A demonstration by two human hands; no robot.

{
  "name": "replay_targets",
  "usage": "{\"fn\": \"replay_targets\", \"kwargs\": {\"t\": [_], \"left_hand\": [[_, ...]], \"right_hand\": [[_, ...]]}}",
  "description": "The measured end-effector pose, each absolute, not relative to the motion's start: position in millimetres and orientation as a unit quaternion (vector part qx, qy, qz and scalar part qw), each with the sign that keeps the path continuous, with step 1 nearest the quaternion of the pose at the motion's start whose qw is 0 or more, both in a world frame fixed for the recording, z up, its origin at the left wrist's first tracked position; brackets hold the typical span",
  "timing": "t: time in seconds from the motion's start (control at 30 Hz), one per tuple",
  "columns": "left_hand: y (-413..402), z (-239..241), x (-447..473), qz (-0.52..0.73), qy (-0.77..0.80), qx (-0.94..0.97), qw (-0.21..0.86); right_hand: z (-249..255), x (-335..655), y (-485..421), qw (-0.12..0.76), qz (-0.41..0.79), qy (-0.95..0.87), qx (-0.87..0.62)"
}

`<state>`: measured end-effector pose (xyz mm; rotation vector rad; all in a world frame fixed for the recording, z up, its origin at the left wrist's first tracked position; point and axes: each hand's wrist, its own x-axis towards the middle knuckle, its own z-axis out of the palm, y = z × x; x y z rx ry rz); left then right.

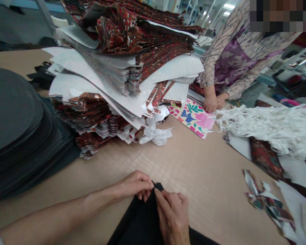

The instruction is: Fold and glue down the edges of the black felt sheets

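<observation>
A piece of black fabric (140, 221) lies at the near edge of the tan table (193, 177), its top corner raised between my hands. My left hand (134, 185) is closed, its fingertips pinching that corner from the left. My right hand (172, 214) is also closed and pinches the same corner from the right, the thumb and forefinger pressed on the cloth. The two hands almost touch at the corner.
A tall pile of red patterned fabric and white paper (122, 68) fills the table's middle. A stack of dark grey rounded pieces (17, 132) sits left. Another person (232, 54) presses both hands on a floral sheet (193, 117). White shredded strips (272, 129) and scraps (267, 204) lie right.
</observation>
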<state>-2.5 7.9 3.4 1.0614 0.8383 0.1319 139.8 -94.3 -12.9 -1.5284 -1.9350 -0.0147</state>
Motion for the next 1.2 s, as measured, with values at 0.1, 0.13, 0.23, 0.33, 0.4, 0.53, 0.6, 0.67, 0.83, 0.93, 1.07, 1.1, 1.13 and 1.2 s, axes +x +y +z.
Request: {"fn": "replay_targets", "kwargs": {"t": [0.1, 0.13, 0.23, 0.33, 0.4, 0.53, 0.6, 0.67, 0.83, 0.93, 1.07, 1.1, 1.13, 1.2], "left_hand": [[7, 1, -1, 0.049, 0.387, 0.539, 0.746], [6, 0, 0, 0.047, 0.391, 0.559, 0.73], [4, -5, 0, 0.062, 0.408, 0.603, 0.682], [2, -6, -3, 0.083, 0.411, 0.642, 0.642], [1, -4, -4, 0.091, 0.405, 0.677, 0.608], [0, 1, -3, 0.082, 0.391, 0.778, 0.486], [-1, 4, -1, 0.066, 0.386, 0.806, 0.443], [-1, 4, -1, 0.06, 0.379, 0.823, 0.42], [-1, 3, -1, 0.053, 0.369, 0.831, 0.413], [-1, 1, 0, 0.049, 0.376, 0.826, 0.417], [-1, -1, 0, 0.063, 0.38, 0.824, 0.415], [-1, -1, 0, 0.064, 0.381, 0.823, 0.416], [-1, -2, 0, 0.064, 0.382, 0.822, 0.417], [-1, -3, 0, 0.061, 0.385, 0.82, 0.419]], "right_hand": [[-12, 140, -97, 0.324, -0.006, -0.737, -0.594], [-11, 143, -99, 0.324, -0.001, -0.738, -0.593], [-10, 159, -112, 0.323, 0.016, -0.749, -0.578], [-14, 183, -132, 0.317, 0.01, -0.757, -0.571], [-18, 196, -145, 0.308, 0.003, -0.759, -0.574], [-23, 210, -164, 0.275, -0.006, -0.769, -0.578], [-23, 210, -169, 0.265, -0.013, -0.773, -0.576], [-23, 207, -173, 0.272, -0.019, -0.759, -0.592], [-26, 206, -184, 0.305, -0.028, -0.722, -0.62], [-28, 216, -188, 0.275, -0.045, -0.761, -0.586], [-28, 226, -191, 0.257, -0.045, -0.785, -0.562], [-27, 226, -191, 0.261, -0.04, -0.783, -0.563], [-26, 225, -191, 0.268, -0.034, -0.779, -0.567], [-22, 221, -190, 0.288, -0.019, -0.759, -0.584]]}}
